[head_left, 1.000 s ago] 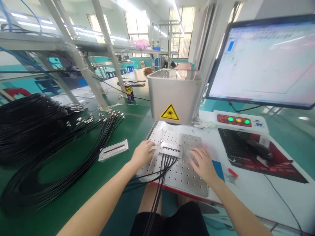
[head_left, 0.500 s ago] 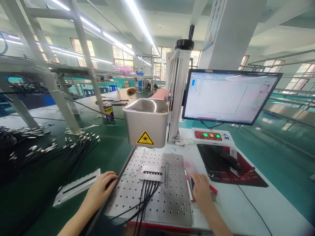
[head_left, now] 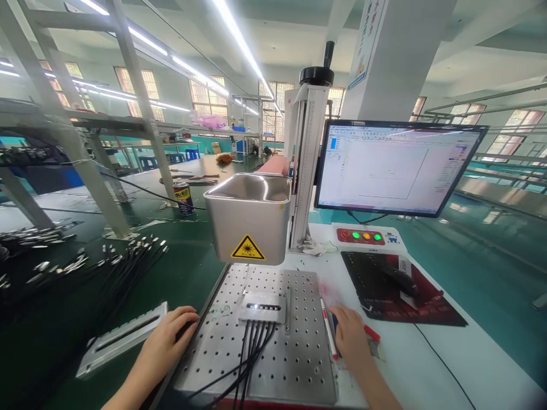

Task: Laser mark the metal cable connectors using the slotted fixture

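Note:
My left hand [head_left: 173, 336] rests at the left edge of the perforated metal plate [head_left: 294, 353], fingers apart, holding nothing; a slotted metal bar [head_left: 122, 341] lies just left of it. On the plate sits a small metal fixture [head_left: 262, 308] with several black cables [head_left: 256, 341] running out toward me, and a bright spot shows in its slot. Above the plate hangs the silver laser head [head_left: 248, 222] with a yellow warning triangle. My right hand [head_left: 348, 333] lies beside the red-and-white marker [head_left: 329, 330], over a dark blue thing partly hidden under its fingers; its grip is unclear.
A monitor [head_left: 397, 168] stands at the right behind a button panel [head_left: 363, 236], with a black mouse [head_left: 400, 279] on a mouse pad [head_left: 363, 285]. Many cables [head_left: 132, 262] and a can [head_left: 183, 199] lie or stand on the green table. A metal frame [head_left: 141, 85] rises at the left.
A bright spot has appeared at the left of the fixture's slot, and the marks on the monitor differ. The view has shifted slightly; both hands stay in about the same places.

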`<state>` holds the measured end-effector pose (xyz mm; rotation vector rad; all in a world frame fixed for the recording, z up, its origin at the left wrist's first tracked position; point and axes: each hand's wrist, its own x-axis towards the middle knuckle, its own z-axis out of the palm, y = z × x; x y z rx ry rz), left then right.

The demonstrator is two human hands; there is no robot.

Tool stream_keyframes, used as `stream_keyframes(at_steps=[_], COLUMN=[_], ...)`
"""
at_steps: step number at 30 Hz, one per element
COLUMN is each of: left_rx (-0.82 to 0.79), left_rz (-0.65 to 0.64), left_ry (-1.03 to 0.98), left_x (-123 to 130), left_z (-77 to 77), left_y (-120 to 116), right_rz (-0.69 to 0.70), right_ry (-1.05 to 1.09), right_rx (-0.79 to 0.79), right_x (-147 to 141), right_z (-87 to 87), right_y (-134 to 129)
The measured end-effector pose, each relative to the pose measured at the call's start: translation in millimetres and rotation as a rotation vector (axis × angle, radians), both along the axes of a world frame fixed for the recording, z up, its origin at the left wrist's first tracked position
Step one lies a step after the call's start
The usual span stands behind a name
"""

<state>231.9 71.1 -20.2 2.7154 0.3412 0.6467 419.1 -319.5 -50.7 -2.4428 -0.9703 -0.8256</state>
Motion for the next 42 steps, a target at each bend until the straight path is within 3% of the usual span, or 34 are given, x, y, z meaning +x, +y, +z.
stream_keyframes(at_steps=[15,27,42], left_rx=[-0.001,-0.001,-0.047], left_rz=[0.004,-0.006,0.003], left_ry=[0.022,0.028,0.026], left_x=[-1,-1,-1], left_z=[-0.1,-3.9,-3.9], left_y=[1,5,1], right_rz=[0.024,0.009,0.027], right_ry=[0.072,0.027,0.045], right_rx=[0.019,0.02,0.019], right_x=[1,-4,3], right_z=[-3.6,6.0,-5.5], right_y=[0,2,0])
